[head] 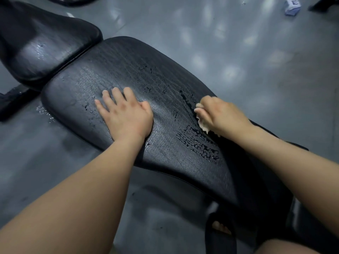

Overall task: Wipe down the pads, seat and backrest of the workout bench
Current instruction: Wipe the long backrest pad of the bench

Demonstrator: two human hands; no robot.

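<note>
The long black backrest pad of the workout bench runs from upper left to lower right, its surface wet with droplets and streaks near its right edge. The black seat pad adjoins it at the upper left. My left hand lies flat on the middle of the backrest, fingers spread and straight. My right hand grips a crumpled cream cloth and presses it against the pad's right edge, beside a beaded wet patch.
A grey shiny floor surrounds the bench, with water drops at the left below the pad. A blue-white crumpled item lies on the floor at the top right. My foot in a black slipper stands below the pad.
</note>
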